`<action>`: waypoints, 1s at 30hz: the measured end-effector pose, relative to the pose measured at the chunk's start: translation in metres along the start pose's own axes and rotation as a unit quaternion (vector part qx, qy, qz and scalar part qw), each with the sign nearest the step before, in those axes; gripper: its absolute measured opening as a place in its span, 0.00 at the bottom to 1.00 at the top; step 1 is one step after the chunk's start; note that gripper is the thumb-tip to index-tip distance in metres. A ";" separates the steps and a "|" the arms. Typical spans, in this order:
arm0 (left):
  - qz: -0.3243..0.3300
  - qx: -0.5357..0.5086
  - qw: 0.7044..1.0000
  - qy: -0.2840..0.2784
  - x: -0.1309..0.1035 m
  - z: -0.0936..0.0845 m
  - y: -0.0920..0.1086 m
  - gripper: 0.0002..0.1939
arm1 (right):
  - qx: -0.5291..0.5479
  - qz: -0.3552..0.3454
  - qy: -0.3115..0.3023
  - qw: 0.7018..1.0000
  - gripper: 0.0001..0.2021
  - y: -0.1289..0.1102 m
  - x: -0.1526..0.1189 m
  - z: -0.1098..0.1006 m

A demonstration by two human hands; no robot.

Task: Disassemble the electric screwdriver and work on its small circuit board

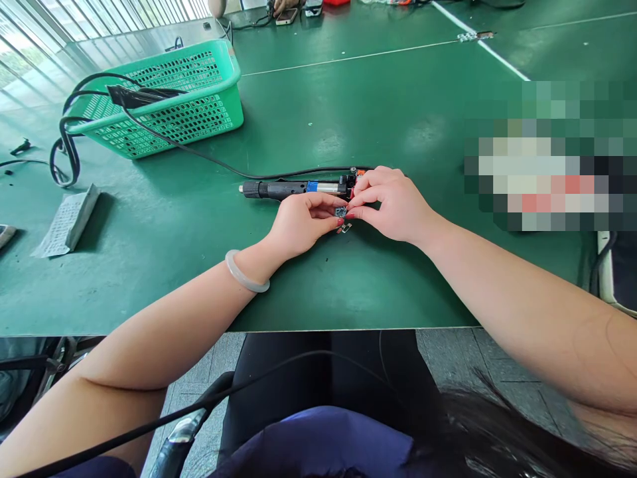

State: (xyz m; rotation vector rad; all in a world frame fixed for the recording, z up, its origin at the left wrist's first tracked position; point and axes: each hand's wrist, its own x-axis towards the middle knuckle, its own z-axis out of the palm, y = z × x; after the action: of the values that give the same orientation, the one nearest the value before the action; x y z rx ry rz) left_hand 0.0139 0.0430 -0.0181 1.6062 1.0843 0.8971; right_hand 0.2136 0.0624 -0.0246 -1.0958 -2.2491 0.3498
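My left hand (pixel 303 222), with a pale bangle on its wrist, has its fingers closed around a small dark electronic part (pixel 341 212). My right hand (pixel 388 202) pinches at the same part from the right; its fingertips hide what they grip. Just below the fingertips is a small metal piece (pixel 346 228). Behind both hands lies a black cylindrical tool (pixel 271 190) with a blue band and a silver section, its inner parts exposed. Red and orange parts at its right end are partly covered by my right hand. A black cable (pixel 223 164) runs from there leftward.
A green plastic basket (pixel 219 109) with black cables stands at the back left. A grey wrapped packet (pixel 72 222) lies on the left of the green table (pixel 373 292). Blurred items (pixel 542 172) sit at the right. Another person's hand (pixel 284 5) shows at the far edge.
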 end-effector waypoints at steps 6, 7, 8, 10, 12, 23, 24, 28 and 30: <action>-0.010 -0.001 1.000 -0.001 0.000 0.000 0.001 0.11 | 0.001 -0.005 0.003 1.000 0.08 -0.003 -0.001 0.000; -0.016 -0.005 1.000 -0.001 0.000 0.000 0.001 0.11 | 0.001 -0.005 0.003 1.000 0.08 -0.003 -0.001 0.000; -0.021 -0.010 1.000 0.000 0.000 0.000 0.002 0.11 | 0.000 -0.006 0.002 1.000 0.08 -0.003 -0.001 0.000; -0.034 -0.028 0.999 -0.001 0.000 0.000 0.002 0.11 | -0.004 -0.005 0.003 1.000 0.08 -0.003 -0.001 0.001; -0.045 -0.052 0.998 0.000 0.001 0.000 0.002 0.11 | -0.009 -0.004 0.007 1.000 0.08 -0.003 -0.001 0.002; -0.082 -0.151 0.985 0.002 0.007 -0.004 -0.009 0.17 | -0.056 -0.034 -0.015 0.998 0.09 -0.012 -0.008 -0.020; -0.083 -0.160 0.984 -0.003 0.008 -0.004 -0.009 0.17 | -0.070 -0.044 -0.045 0.996 0.09 -0.013 -0.010 -0.019; -0.083 -0.184 0.979 -0.013 0.009 -0.005 -0.009 0.17 | -0.143 -0.058 -0.112 0.982 0.12 -0.013 -0.012 -0.007; -0.083 -0.186 0.979 -0.015 0.008 -0.006 -0.008 0.16 | -0.146 -0.053 -0.122 0.980 0.13 -0.013 -0.011 -0.003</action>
State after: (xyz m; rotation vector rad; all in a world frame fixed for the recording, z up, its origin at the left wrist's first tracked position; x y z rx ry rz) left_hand 0.0097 0.0538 -0.0242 1.1995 0.9497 0.8997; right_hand 0.2125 0.0452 -0.0204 -1.1224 -2.6279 0.1146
